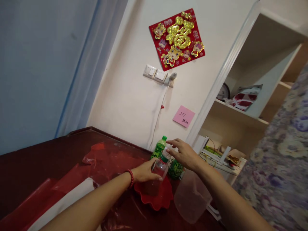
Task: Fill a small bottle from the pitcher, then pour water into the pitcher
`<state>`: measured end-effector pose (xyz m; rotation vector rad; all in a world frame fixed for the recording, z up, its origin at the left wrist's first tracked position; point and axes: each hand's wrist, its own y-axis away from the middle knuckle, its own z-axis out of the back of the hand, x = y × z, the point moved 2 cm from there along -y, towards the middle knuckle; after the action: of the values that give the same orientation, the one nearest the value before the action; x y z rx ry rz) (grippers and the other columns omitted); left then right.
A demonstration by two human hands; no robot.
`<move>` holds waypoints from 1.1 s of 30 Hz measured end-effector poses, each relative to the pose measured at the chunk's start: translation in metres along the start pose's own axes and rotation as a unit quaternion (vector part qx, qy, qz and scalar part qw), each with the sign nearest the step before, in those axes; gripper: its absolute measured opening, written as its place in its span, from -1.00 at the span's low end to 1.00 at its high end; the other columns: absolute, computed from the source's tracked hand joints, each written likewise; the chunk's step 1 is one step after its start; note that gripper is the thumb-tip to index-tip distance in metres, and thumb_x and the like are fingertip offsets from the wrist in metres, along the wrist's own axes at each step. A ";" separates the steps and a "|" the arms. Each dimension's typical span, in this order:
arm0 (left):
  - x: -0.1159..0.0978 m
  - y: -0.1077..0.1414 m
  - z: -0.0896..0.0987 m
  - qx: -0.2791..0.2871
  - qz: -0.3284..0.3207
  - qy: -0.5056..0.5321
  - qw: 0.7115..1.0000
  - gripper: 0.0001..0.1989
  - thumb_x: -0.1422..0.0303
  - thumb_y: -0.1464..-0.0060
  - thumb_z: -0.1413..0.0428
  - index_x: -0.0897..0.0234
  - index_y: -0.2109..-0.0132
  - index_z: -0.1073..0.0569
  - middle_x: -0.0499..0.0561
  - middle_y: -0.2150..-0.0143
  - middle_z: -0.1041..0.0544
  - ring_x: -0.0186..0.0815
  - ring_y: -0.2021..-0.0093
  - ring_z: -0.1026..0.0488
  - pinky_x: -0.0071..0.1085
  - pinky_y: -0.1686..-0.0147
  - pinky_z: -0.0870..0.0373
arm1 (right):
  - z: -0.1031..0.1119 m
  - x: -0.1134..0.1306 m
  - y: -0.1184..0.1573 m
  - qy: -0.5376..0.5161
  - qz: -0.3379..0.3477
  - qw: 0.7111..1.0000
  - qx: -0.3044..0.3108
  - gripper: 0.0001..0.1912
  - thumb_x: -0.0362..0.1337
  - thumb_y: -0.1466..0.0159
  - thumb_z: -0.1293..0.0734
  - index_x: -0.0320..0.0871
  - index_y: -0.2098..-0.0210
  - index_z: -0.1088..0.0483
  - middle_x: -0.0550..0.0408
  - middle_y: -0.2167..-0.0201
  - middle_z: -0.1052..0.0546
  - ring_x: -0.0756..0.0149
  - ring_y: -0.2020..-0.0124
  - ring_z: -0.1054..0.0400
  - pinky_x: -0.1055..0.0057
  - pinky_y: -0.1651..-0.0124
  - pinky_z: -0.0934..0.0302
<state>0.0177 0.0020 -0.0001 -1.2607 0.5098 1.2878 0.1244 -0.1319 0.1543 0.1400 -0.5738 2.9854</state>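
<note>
My left hand [147, 172], with a red bead bracelet at the wrist, is wrapped round a clear bottle [161, 166] that has a green and red band near its neck. The bottle leans a little and stands over a red scalloped dish [157, 197]. My right hand [180, 152] is raised beside the bottle's top, its fingers apart and bent toward the cap area. Whether its fingertips touch the bottle cannot be made out. Behind the hands are a green-capped bottle [159, 147] and a second green bottle [175, 169], partly hidden by my right hand.
A translucent plastic container [191, 199] sits right of the dish. Red plastic film [103, 163] and a white item [64, 205] lie on the dark red table [26, 163]. A white cable [157, 120] hangs behind the bottles. Shelves [235, 125] and a floral curtain [279, 160] are at right.
</note>
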 end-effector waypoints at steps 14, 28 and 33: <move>0.005 -0.003 0.002 0.001 -0.010 -0.006 1.000 -0.25 0.18 0.06 -0.37 0.27 -0.22 -0.27 0.18 -0.20 -0.46 0.04 -0.21 -0.39 -0.02 -0.24 -0.25 | -0.006 0.006 0.003 0.026 -0.080 0.995 -0.061 -0.70 -0.11 -0.37 -0.39 -0.16 0.00 -0.48 -0.04 0.09 -0.51 0.12 0.14 -0.43 0.25 0.13 -0.27; 0.011 -0.009 0.000 -0.004 0.001 -0.025 1.000 -0.24 0.11 0.05 -0.37 0.25 -0.22 -0.28 0.19 -0.22 -0.43 0.01 -0.22 -0.36 -0.04 -0.25 -0.23 | -0.035 0.006 0.006 -0.033 -0.108 0.981 -0.156 -0.80 -0.29 -0.37 -0.40 -0.19 0.02 -0.49 0.00 0.12 -0.47 0.16 0.06 -0.37 0.14 -0.06 -0.27; 0.006 -0.009 -0.001 0.001 0.006 -0.023 1.000 -0.21 0.07 0.06 -0.37 0.25 -0.23 -0.27 0.20 -0.22 -0.43 0.04 -0.23 -0.35 0.00 -0.26 -0.21 | -0.035 0.004 0.013 -0.060 -0.112 0.976 -0.178 -0.78 -0.26 -0.36 -0.40 -0.11 0.01 -0.56 -0.04 0.14 -0.47 0.14 0.08 -0.37 0.24 -0.01 -0.21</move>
<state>0.0278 0.0051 -0.0016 -1.2257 0.4868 1.3228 0.1167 -0.1306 0.1178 0.3327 -1.0201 2.6198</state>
